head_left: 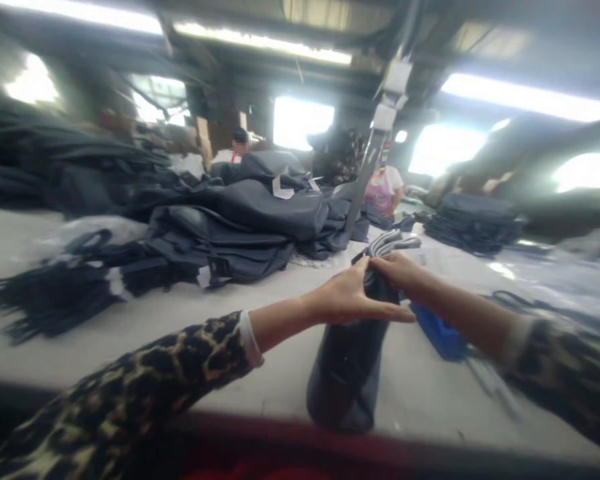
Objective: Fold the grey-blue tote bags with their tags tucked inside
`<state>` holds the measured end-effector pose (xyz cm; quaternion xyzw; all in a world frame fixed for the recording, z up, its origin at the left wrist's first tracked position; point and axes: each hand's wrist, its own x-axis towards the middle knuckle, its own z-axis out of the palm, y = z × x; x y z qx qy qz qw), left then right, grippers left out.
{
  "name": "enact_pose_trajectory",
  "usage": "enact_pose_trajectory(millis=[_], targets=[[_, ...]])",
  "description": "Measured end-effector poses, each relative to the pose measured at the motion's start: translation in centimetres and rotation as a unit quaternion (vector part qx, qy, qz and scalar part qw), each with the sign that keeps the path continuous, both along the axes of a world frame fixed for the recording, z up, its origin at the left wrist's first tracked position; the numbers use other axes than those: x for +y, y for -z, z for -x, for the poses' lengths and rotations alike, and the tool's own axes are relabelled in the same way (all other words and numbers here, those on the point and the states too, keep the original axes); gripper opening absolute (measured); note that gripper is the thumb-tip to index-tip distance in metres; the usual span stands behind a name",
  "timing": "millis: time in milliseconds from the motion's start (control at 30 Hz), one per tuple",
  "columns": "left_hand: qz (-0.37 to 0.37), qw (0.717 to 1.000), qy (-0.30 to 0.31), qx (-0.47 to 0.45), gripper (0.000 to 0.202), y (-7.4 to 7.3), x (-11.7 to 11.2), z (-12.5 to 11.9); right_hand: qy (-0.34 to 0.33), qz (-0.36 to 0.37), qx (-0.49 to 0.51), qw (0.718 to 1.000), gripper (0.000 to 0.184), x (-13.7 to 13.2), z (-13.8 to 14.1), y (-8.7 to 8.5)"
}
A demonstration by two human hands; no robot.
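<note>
A dark grey bag (347, 380), smooth like leather, stands as a narrow upright bundle at the near edge of the table. My left hand (343, 293) is around its upper part, thumb stretched across the near side and the other fingers partly hidden behind. My right hand (397, 270) has its fingers closed on the bag's top edge, touching my left fingertips. Light grey folded layers (393, 243) show just beyond my hands; whether they belong to the bag I cannot tell. The frame is blurred.
A large heap of dark bags (260, 213) covers the table's far left, with dark straps (55, 293) before it. By my right forearm lies a blue object (440, 333). A metal post (365, 180) rises behind; stacked dark pieces (470, 223) and a co-worker (383, 187) are beyond.
</note>
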<state>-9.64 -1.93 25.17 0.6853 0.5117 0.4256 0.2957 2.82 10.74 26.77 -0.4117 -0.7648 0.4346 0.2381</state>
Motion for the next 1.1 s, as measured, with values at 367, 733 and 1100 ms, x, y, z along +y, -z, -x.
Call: enact_pose_trajectory(millis=[367,733,1100], targets=[[0.146,0.956,-0.251,0.049,0.040,5.1,4.9,13.2,-0.183,0.094,0.074,0.976,0.021,-1.5,9.4,3.3],[0.252,0.920,-0.244,-0.175,0.035,19.6,0.6,20.4,0.136,0.056,-0.042,0.988,0.053,9.0,-3.9,15.1],[0.272,0.890,-0.195,-0.309,0.035,26.1,-0.4,21.9,0.091,0.164,-0.055,0.981,0.023,5.9,-4.6,20.8]])
